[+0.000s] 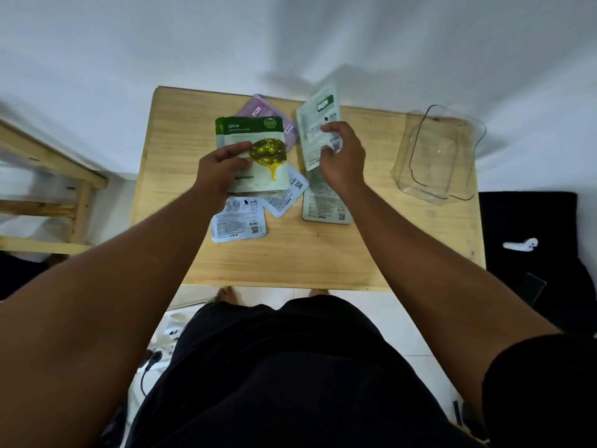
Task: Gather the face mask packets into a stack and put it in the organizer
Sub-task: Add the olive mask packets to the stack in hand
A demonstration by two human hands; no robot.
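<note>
My left hand (223, 171) grips green olive mask packets (258, 147), held above the table with a second one just behind the front one. My right hand (342, 156) holds a pale green packet (315, 124) lifted and tilted, back side showing. On the wooden table (323, 253) lie a pink packet (258, 111), two light blue packets (239, 219) (287, 195) and another pale green packet (326, 202), all back side up. The clear plastic organizer (439, 153) stands with nothing in it at the table's far right.
A wooden frame (48, 176) stands to the left of the table. A black surface (533, 247) with a white object (520, 244) on it lies to the right. Cables and a power strip (161, 347) sit on the floor by my legs.
</note>
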